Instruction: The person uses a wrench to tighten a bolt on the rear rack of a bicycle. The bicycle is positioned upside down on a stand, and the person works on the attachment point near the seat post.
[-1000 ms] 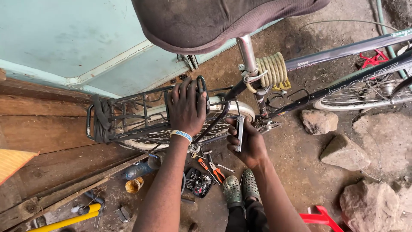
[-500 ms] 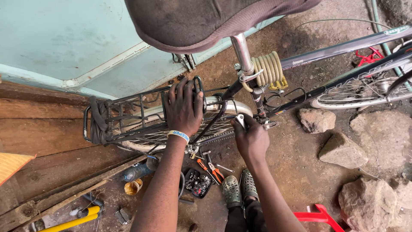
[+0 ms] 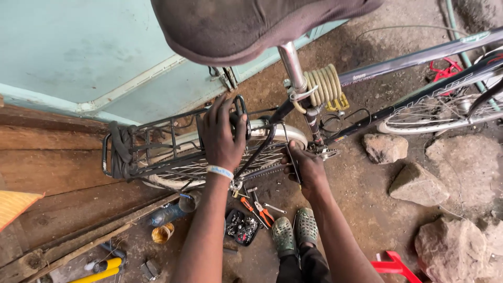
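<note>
L hand (image 3: 222,133) palm down, fingers spread, grip wrapped, R hand (image 3: 308,169) curled in tight grip, both arms extended
</note>
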